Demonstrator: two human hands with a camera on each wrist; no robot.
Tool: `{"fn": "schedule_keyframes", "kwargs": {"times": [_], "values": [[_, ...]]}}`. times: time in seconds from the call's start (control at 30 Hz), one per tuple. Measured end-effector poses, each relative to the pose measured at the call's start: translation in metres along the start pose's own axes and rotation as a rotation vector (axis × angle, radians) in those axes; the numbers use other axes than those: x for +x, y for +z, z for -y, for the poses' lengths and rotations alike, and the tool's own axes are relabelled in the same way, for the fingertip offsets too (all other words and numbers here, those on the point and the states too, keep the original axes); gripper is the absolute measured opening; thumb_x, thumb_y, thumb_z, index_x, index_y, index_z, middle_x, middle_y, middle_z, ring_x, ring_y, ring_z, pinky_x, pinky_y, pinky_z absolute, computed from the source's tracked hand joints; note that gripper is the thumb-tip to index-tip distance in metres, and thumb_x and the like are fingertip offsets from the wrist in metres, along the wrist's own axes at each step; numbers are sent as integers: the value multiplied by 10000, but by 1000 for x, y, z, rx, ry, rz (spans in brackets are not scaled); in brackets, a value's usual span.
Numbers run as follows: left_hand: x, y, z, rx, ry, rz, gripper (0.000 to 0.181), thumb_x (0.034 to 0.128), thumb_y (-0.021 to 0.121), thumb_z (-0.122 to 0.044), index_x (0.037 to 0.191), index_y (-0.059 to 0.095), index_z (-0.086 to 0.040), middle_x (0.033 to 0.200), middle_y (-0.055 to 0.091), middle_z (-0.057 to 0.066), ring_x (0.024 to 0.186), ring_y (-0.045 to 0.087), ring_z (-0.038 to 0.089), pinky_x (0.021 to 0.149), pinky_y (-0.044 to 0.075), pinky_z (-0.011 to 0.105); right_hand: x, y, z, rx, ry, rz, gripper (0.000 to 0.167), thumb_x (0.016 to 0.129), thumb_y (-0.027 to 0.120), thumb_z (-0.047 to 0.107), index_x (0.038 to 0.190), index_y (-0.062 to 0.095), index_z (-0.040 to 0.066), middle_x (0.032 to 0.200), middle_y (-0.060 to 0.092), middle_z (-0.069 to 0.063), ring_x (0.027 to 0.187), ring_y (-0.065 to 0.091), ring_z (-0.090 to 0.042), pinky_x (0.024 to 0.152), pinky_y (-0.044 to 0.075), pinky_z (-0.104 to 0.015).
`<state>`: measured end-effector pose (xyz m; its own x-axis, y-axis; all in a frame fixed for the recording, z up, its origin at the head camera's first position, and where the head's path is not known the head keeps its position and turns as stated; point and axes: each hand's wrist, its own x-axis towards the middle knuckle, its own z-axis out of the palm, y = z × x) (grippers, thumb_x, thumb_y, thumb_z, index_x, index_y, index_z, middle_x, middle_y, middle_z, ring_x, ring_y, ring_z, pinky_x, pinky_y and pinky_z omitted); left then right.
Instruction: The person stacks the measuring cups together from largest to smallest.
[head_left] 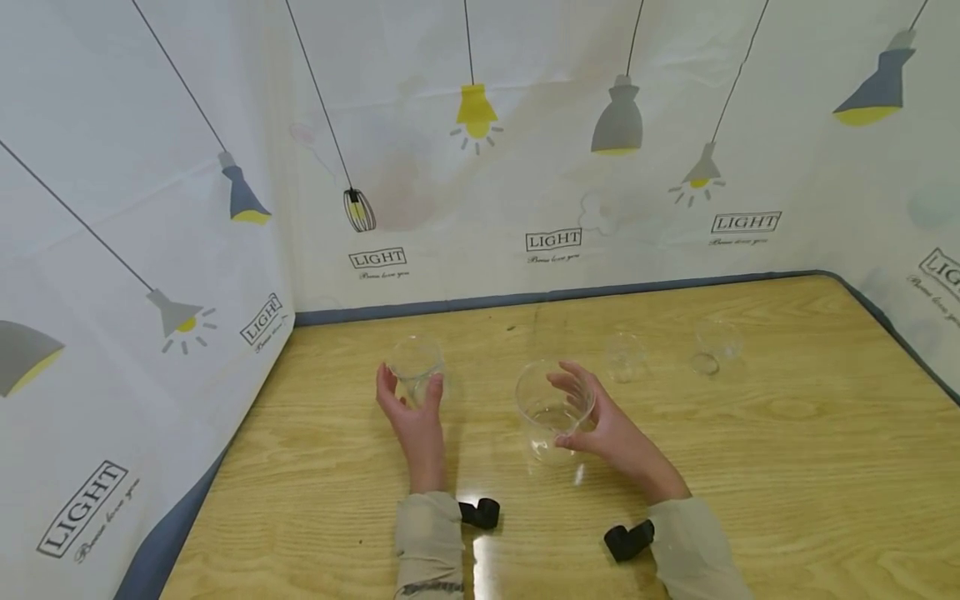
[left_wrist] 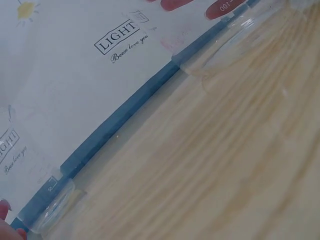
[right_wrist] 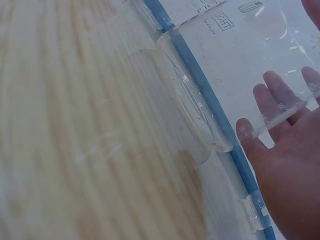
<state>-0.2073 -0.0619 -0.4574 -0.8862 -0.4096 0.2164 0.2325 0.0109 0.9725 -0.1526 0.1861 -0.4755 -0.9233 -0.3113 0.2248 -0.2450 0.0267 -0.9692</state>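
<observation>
Two clear beakers stand on the wooden table in front of me. My left hand (head_left: 420, 427) holds the smaller beaker (head_left: 417, 357) at the left, thumb on one side and fingers on the other. My right hand (head_left: 611, 429) grips the larger beaker (head_left: 542, 433) from its right side, its thumb near the front and its fingers round the far side. White measuring marks show on the larger beaker's wall in the right wrist view, with the right hand's fingers (right_wrist: 277, 107) seen through it. Only the left hand's fingertips (left_wrist: 5, 207) appear in the left wrist view.
Two more small clear vessels, one nearer (head_left: 625, 357) and one further right (head_left: 720, 340), stand toward the back right of the table (head_left: 787, 467). White cloth printed with lamps (head_left: 487, 192) walls the table at the back and sides, with a blue lower edge.
</observation>
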Motion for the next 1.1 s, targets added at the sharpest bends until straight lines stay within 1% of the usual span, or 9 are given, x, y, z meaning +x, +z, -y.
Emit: {"fn": "schedule_keyframes", "kwargs": {"times": [0.13, 0.3, 0.43, 0.53, 0.6, 0.77, 0.9, 1.0, 1.1], "values": [[1, 0, 1, -12, -17, 17, 814, 758, 717, -220, 1388, 212, -114, 1383, 265, 148, 1271, 238, 225, 1024, 148, 426, 0, 0, 5, -1, 13, -3, 898, 761, 690, 32, 1413, 134, 300, 1421, 267, -41, 1315, 195, -203, 1034, 131, -501], [2, -1, 5, -19, -33, 17, 821, 751, 724, -220, 1386, 214, -113, 1376, 275, 137, 1263, 247, 224, 1019, 155, 440, -2, 3, 20, 17, 25, 0, 888, 759, 693, 38, 1417, 137, 251, 1423, 252, -106, 1315, 186, -253, 1028, 121, -521], [5, -1, 16, -27, -51, 15, 832, 735, 736, -269, 1387, 227, -185, 1366, 290, 70, 1256, 258, 206, 1015, 176, 427, -3, 4, 27, -1, 27, 2, 878, 767, 687, 48, 1422, 125, 206, 1418, 240, -161, 1312, 180, -290, 1023, 128, -530], [5, 0, 25, -21, -66, 12, 832, 720, 737, -335, 1379, 235, -252, 1356, 293, 9, 1251, 267, 193, 1009, 203, 406, -3, 4, 29, -6, 39, 2, 876, 769, 688, 58, 1422, 123, 205, 1418, 236, -161, 1311, 179, -297, 1023, 131, -528], [5, 0, 27, -14, -68, 10, 829, 713, 733, -371, 1371, 237, -281, 1351, 294, -11, 1247, 274, 198, 1000, 221, 403, -3, 3, 29, -1, 45, 2, 881, 764, 694, 59, 1420, 127, 216, 1419, 238, -147, 1311, 181, -293, 1026, 130, -522], [4, 0, 29, -16, -74, 17, 820, 700, 728, -415, 1354, 240, -331, 1350, 289, -31, 1225, 295, 201, 975, 268, 398, -4, 3, 27, 4, 31, 2, 877, 764, 682, 25, 1419, 132, 218, 1416, 248, -136, 1312, 184, -276, 1027, 130, -519], [5, -1, 28, -25, -71, 24, 832, 698, 734, -404, 1359, 236, -320, 1355, 279, -21, 1214, 297, 195, 955, 302, 415, -3, 4, 26, 6, 22, 0, 878, 763, 675, 3, 1419, 132, 216, 1416, 250, -139, 1312, 186, -268, 1028, 131, -515], [6, -1, 27, -24, -58, 23, 828, 705, 735, -390, 1362, 238, -306, 1354, 279, -12, 1218, 295, 202, 955, 307, 425, -3, 4, 26, 12, 29, -2, 881, 762, 684, 22, 1420, 132, 222, 1418, 247, -139, 1313, 185, -270, 1029, 128, -516], [7, -1, 26, -26, -58, 28, 823, 711, 732, -385, 1364, 236, -306, 1353, 275, -13, 1212, 300, 221, 942, 323, 431, -2, 5, 26, 20, 40, -2, 883, 762, 690, 39, 1420, 132, 227, 1420, 243, -137, 1313, 181, -277, 1028, 125, -520]]}}
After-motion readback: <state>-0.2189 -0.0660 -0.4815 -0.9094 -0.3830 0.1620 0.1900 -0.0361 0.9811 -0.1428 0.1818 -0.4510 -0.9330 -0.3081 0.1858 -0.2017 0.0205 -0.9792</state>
